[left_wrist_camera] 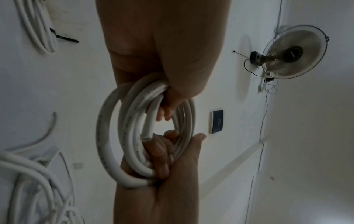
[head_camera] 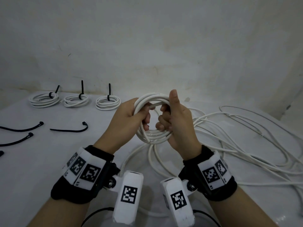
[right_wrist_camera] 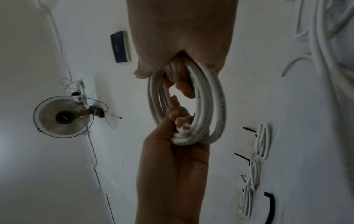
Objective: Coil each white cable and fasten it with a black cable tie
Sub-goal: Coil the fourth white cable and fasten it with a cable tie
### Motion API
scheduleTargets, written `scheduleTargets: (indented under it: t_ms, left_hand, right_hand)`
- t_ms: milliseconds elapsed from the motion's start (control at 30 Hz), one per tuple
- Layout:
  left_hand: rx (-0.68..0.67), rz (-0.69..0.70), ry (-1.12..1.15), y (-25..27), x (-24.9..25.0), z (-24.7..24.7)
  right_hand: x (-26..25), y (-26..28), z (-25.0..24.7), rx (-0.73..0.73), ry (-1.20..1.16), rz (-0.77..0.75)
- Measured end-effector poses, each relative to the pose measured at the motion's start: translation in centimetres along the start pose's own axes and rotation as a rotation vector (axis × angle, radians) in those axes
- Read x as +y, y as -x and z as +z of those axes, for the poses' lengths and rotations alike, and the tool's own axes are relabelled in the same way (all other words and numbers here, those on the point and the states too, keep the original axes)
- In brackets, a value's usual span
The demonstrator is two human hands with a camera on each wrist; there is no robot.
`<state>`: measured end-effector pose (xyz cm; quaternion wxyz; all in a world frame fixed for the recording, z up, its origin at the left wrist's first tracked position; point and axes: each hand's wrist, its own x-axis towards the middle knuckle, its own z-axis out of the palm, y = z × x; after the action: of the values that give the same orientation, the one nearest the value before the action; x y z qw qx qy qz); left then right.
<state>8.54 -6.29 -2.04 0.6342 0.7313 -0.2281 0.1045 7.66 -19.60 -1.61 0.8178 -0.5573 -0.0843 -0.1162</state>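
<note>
Above the white table (head_camera: 41, 161), both hands hold one coiled white cable (head_camera: 153, 136) upright: the left hand (head_camera: 126, 120) has its fingers curled round the coil's left side, the right hand (head_camera: 178, 122) wraps the right side, thumb raised. To do this well, I would keep the loops bunched and the free end tucked in while one hand reaches for a black cable tie (head_camera: 70, 129). Three tied coils (head_camera: 75, 100) lie by the wall (head_camera: 147, 38); loose cable (head_camera: 246, 145) sprawls at right; a wall fan (left_wrist_camera: 293, 53) hangs high

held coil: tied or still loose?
Loose. The coil carries no black tie; left hand and right hand grip it. Tied coils sit behind.
</note>
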Motion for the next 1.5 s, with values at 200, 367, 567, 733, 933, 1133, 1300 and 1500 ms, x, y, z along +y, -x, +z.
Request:
scheduleTargets:
  t_ms: [200, 367, 567, 733, 933, 1133, 1300, 1500]
  left_hand:
    - [-0.060, -0.028, 0.118, -0.1, -0.1, -0.2]
    - [-0.070, -0.035, 0.203, -0.2, -0.4, -0.1]
    - [-0.132, -0.073, 0.285, -0.2, -0.3, -0.5]
    - [-0.150, -0.094, 0.288, -0.1, 0.0, -0.1]
    - [-0.001, -0.177, 0.341, -0.4, 0.0, 0.4]
    - [-0.002, -0.204, 0.371, -0.4, 0.0, 0.2]
    - [-0.088, -0.243, 0.439, -0.2, 0.2, 0.2]
    - [-0.127, -0.229, 0.468, -0.1, 0.3, 0.3]
  right_hand:
    - [-0.5, -0.1, -0.3, -0.038, 0.005, -0.024]
    - [-0.4, -0.4, -0.5, -0.093, -0.005, 0.010]
    - [-0.6, -0.2, -0.6, -0.146, -0.071, 0.081]
    - [-0.6, -0.3, -0.8, -0.097, -0.029, 0.084]
    - [0.1, -0.7, -1.4, -0.070, 0.295, -0.178]
    - [0.2, -1.2, -2.4, -0.150, 0.828, -0.798]
    - [0.2, -1.1, -2.5, -0.030, 0.907, -1.018]
    - [0.2, -1.1, -2.7, 0.040, 0.896, -1.089]
